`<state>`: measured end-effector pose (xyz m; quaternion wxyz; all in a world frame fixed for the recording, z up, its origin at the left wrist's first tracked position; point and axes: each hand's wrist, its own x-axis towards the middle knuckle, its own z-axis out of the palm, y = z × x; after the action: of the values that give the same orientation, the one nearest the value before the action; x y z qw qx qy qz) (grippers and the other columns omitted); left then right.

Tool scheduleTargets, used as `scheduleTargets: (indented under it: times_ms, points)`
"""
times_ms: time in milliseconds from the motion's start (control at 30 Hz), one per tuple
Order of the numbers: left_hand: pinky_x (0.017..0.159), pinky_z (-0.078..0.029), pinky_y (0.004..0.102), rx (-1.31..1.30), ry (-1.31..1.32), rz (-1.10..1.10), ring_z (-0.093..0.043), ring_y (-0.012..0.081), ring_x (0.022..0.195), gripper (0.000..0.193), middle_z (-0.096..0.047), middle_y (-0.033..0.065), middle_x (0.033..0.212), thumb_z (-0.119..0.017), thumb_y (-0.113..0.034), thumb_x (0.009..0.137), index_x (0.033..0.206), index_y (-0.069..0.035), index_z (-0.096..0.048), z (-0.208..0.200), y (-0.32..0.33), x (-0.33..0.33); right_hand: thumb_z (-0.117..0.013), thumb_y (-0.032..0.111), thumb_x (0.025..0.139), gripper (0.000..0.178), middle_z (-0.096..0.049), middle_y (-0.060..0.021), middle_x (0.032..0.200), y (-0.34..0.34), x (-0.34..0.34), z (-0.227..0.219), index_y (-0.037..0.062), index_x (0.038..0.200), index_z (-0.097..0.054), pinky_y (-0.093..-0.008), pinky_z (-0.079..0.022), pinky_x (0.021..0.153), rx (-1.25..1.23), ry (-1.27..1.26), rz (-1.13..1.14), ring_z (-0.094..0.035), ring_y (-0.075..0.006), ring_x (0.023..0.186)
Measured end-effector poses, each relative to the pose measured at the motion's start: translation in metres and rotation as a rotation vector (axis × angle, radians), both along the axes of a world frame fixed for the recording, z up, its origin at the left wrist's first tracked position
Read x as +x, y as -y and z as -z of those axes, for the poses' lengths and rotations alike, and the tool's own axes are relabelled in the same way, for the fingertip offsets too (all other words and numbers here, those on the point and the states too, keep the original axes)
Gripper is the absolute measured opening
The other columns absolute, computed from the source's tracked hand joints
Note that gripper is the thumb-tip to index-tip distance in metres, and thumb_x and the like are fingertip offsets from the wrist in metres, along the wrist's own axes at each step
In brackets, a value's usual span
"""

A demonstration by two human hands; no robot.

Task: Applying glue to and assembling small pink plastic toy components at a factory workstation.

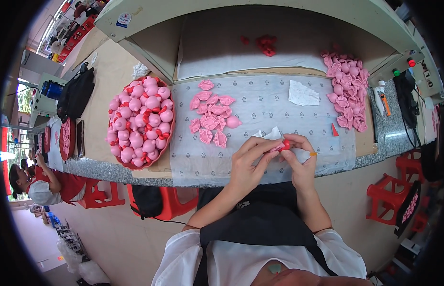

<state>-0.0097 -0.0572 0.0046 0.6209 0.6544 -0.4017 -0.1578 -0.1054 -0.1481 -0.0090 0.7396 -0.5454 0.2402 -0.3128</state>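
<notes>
Both my hands meet over the front of the paper-covered table. My left hand [248, 159] is closed, its fingertips pinching a small pink piece [275, 148] that is mostly hidden. Against it sits a glossy red part [284, 145], which the fingertips of my right hand [304, 164] touch. Also tucked in my right hand is a small white squeeze bottle [302, 155] with a yellowish tip pointing right. Beyond my left fingers lies a crumpled white tissue [268, 133]. Farther left, several hollow pink shells [213, 110] lie loosely grouped beside a round pink piece [233, 122].
A red basket [171, 128] heaped with pink and red pieces stands left. At right lie a pile of pink shells [347, 90], a red triangular scrap [334, 130], a white tube [379, 99] and an orange cutter [386, 104]. Red parts [266, 45] rest under the cabinet [150, 40].
</notes>
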Motion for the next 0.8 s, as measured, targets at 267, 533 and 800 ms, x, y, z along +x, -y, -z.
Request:
scheduleTargets:
  times_ms: [267,533,800]
  points:
    - [0.061,-0.043,0.0231,0.022,-0.209,-0.023,-0.055,0.0152,0.069,0.020,-0.058,0.0088,0.076,-0.059,0.000,0.069,0.089,-0.002,-0.061,-0.001,0.001,-0.003,-0.058,0.004,0.074,0.026,-0.054,-0.0053,0.079,-0.002,-0.002,0.003,-0.0021,0.098,-0.050,-0.0192,-0.042,0.056,-0.269,-0.043,0.047,-0.049,-0.0078,0.066]
    - [0.056,-0.044,0.0237,0.025,-0.074,0.044,-0.054,0.0158,0.062,0.020,-0.054,0.0073,0.073,-0.054,-0.002,0.074,0.093,-0.003,-0.058,0.001,0.006,-0.003,-0.058,0.001,0.072,0.025,-0.054,-0.0039,0.076,0.009,-0.007,-0.005,-0.0024,0.096,-0.050,-0.0186,-0.041,0.052,0.111,-0.063,-0.114,-0.049,-0.0069,0.064]
    - [0.050,-0.043,0.0221,0.093,0.021,0.037,-0.055,0.0125,0.056,0.011,-0.056,0.0072,0.068,-0.056,-0.007,0.074,0.082,-0.001,-0.053,0.005,0.002,-0.004,-0.059,0.002,0.071,0.021,-0.051,-0.0013,0.071,0.008,-0.009,-0.006,-0.0011,0.091,-0.052,-0.0182,-0.041,0.052,0.102,-0.063,-0.246,-0.048,-0.0061,0.062]
